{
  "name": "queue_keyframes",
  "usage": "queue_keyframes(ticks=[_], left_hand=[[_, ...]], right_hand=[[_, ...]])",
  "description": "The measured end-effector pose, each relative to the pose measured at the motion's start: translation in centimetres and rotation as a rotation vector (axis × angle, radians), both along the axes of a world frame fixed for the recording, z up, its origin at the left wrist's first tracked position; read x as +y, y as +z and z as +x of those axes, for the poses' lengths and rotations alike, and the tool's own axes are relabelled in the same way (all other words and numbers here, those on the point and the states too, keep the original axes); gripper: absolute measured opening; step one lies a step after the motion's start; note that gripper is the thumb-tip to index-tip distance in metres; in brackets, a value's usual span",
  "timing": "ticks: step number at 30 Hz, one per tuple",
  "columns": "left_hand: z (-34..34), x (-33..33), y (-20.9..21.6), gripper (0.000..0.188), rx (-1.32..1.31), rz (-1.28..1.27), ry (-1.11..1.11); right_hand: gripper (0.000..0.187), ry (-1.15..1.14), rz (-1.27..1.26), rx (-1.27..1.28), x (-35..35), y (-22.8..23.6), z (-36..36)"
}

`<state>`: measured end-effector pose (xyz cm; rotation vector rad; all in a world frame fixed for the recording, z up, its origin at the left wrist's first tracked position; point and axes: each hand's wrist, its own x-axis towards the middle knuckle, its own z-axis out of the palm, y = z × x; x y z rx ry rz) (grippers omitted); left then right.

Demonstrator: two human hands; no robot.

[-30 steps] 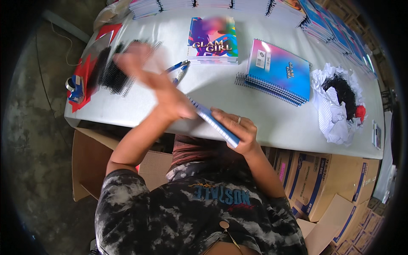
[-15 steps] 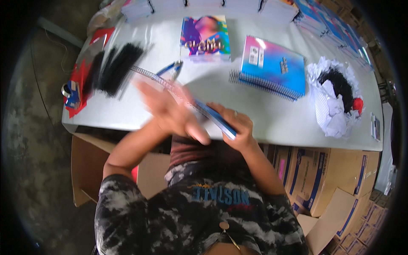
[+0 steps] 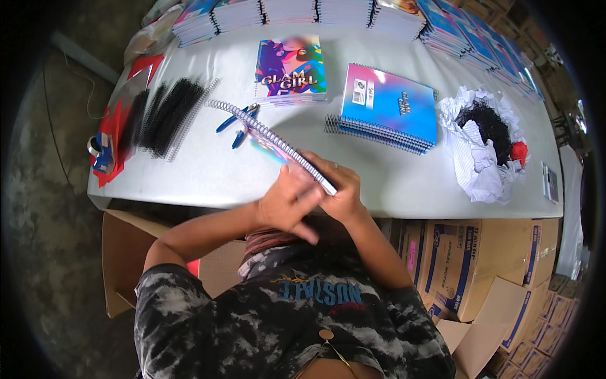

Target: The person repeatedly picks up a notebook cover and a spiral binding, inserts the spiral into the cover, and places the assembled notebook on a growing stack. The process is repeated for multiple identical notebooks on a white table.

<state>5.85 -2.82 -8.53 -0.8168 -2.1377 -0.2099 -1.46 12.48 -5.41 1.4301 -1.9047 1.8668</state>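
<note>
Right hand (image 3: pixel 341 190) has its fingers closed on the near end of a notebook (image 3: pixel 267 149), held tilted above the near edge of the worktop (image 3: pixel 385 189), coil (image 3: pixel 235 111) side up, probably so the bound edge is easy to reach. Left hand (image 3: pixel 290 201) is just beside that end, blurred, fingers spread, no visible grip; contact with the notebook: cannot tell. Coil runs out past the far end of the notebook, toward two pens (image 3: pixel 231 120). Left side: loose black coils (image 3: pixel 172 119) lie side by side, seemingly for quick pick-up, next to a tape roll (image 3: pixel 103 158) on red sheets. Right side: crumpled paper (image 3: pixel 475 172) cups black scraps, likely to contain them. Beyond: spiral stack (image 3: pixel 392 107), coils toward the person, and pad stack (image 3: pixel 290 71), apart, maybe to avoid mixing. Far edge: more stacks (image 3: pixel 289 12) in a row.
</note>
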Motion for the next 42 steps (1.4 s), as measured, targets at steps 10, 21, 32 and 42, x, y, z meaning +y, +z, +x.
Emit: queue_keyframes(ticks=[10,21,32,42], left_hand=[[1.2,2.1,0.1,0.102,-0.125,0.119,-0.016],[-0.1,1.2,13.8,0.015,-0.79,1.244,0.107],[-4.5,-0.6,10.8,0.01,-1.093,1.277,-0.363],[-5.6,2.0,14.8,0.022,-0.783,0.721,-0.008]], right_hand=[[0.05,0.048,-0.11,-0.057,-0.6,0.9,-0.3],[0.035,-0.046,0.498,-0.209,2.3,11.4,-1.9],[0.018,-0.046,0.005,-0.677,1.9,6.7,-2.3],[0.024,-0.403,-0.252,-0.235,6.5,9.5,-4.3]])
